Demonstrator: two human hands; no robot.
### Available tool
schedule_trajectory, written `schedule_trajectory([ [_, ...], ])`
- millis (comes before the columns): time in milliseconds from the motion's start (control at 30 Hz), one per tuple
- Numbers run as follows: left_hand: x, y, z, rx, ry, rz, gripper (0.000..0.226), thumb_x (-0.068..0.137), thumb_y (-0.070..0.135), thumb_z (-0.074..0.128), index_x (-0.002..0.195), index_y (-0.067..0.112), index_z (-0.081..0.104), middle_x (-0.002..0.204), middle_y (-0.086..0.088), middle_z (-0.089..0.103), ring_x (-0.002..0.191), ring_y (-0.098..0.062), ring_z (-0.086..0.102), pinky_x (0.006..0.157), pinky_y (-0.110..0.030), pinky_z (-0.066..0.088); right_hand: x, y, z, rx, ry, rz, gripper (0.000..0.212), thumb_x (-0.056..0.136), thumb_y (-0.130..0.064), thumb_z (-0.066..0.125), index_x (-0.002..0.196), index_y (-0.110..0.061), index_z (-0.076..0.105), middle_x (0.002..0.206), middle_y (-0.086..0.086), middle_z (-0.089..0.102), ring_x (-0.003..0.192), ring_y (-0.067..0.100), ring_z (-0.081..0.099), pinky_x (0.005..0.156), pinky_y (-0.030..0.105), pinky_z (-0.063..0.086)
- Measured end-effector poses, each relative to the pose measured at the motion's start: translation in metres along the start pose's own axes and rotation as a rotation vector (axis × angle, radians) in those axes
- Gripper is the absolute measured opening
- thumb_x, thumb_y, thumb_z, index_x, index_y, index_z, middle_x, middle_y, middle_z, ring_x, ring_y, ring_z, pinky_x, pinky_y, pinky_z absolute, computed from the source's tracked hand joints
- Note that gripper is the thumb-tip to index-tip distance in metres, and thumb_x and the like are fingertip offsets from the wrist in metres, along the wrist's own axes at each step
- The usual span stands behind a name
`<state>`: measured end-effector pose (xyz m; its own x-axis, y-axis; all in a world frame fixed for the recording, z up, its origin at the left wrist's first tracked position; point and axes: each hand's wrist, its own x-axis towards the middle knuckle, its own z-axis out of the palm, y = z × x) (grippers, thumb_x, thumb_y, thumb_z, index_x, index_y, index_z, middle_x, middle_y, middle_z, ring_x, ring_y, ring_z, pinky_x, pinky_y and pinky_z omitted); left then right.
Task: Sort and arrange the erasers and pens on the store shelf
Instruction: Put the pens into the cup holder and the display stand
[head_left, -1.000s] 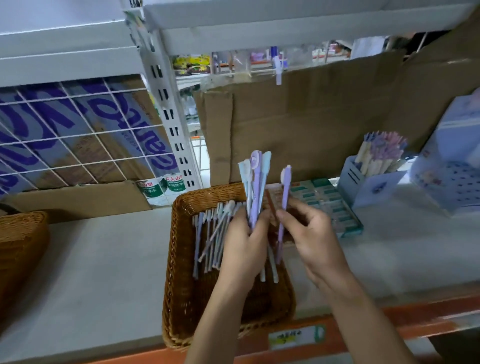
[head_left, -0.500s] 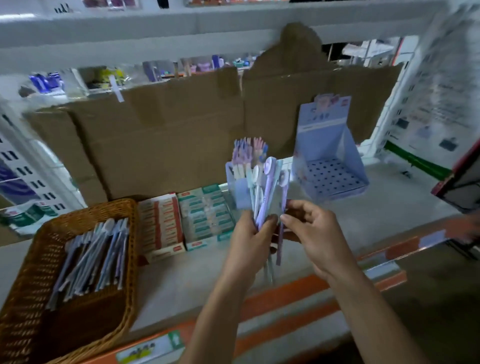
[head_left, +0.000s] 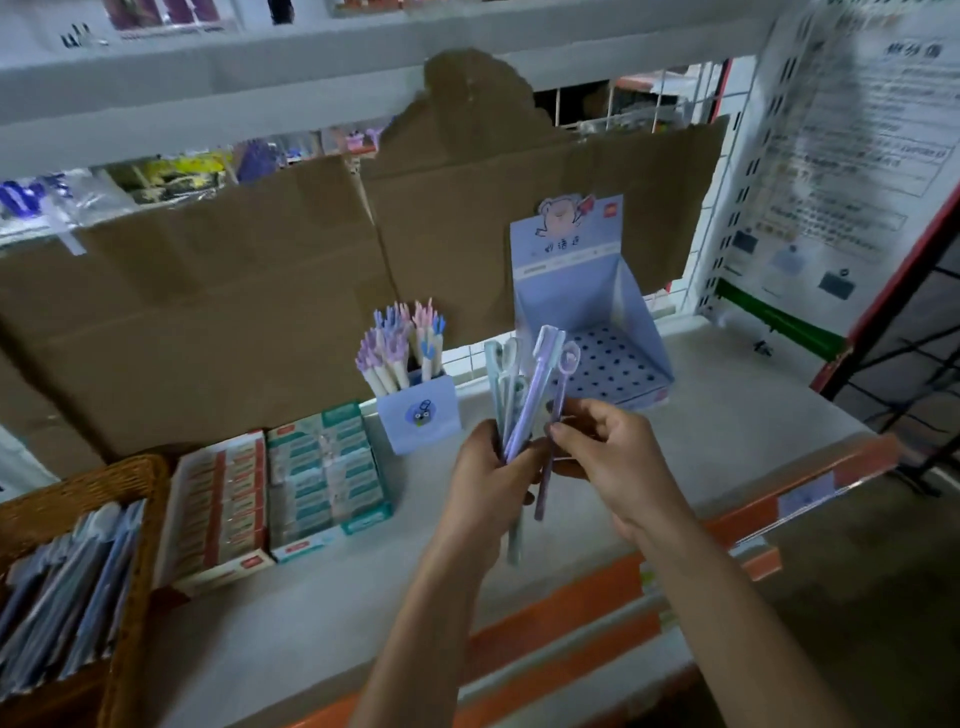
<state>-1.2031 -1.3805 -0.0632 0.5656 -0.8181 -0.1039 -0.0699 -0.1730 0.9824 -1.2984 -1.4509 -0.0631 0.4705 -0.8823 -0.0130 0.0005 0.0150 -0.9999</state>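
Left hand curled tight round a bundle of thin plastic pens, pale blue and lilac, held upright above the front of the shelf. Loop- and heart-shaped caps point up; the tips stick out below the fist. Right hand is partly closed, with thumb and forefinger pinching a single purple pen at mid-shaft. The other fingers are loosely bent behind it. That pen has a ring-shaped top, stands near vertical and touches the right side of the bundle.

Shelf top is flat, matte grey with an orange front edge. Behind the hands is a blue card display box; its sloped floor is a grid of round holes. Left of it is a small blue card cup packed with pastel pens. Further left are two flat eraser boxes side by side, one green-white and one red-white. At far left, a brown wicker basket holds loose blue-grey pens lying flat. Creased brown cardboard lines the back.
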Motion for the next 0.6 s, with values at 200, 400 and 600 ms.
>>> schedule_trajectory([
  [200,0.026,-0.007,0.017,-0.050,0.074,-0.046,0.004,0.091,0.015,0.058,0.092,0.014,0.055,0.079,-0.001,0.066,0.060,-0.010,0.057,0.054,-0.024,0.046,0.025,0.010,-0.019,-0.033,0.053,0.014,0.014,0.087,-0.007,0.064,0.083,-0.020,0.068,0.077,0.004,0.071,0.073,0.017,0.069,0.064,0.022,0.053],
  [400,0.050,-0.014,0.030,0.009,0.176,-0.088,0.009,0.091,0.018,0.058,0.093,0.010,0.055,0.081,-0.005,0.066,0.058,-0.009,0.054,0.053,-0.019,0.045,0.066,0.018,-0.034,-0.292,0.063,-0.034,0.019,0.088,-0.010,0.059,0.070,-0.015,0.062,0.068,0.005,0.065,0.068,0.027,0.064,0.072,0.047,0.055],
  [600,0.083,-0.014,0.049,0.106,0.351,-0.132,0.024,0.078,0.038,0.062,0.077,0.019,0.047,0.072,-0.005,0.057,0.075,-0.034,0.061,0.065,-0.042,0.050,0.132,0.036,-0.025,-0.507,-0.037,-0.052,0.022,0.090,-0.012,0.050,0.074,0.001,0.058,0.073,0.018,0.061,0.070,0.032,0.057,0.061,0.033,0.038],
])
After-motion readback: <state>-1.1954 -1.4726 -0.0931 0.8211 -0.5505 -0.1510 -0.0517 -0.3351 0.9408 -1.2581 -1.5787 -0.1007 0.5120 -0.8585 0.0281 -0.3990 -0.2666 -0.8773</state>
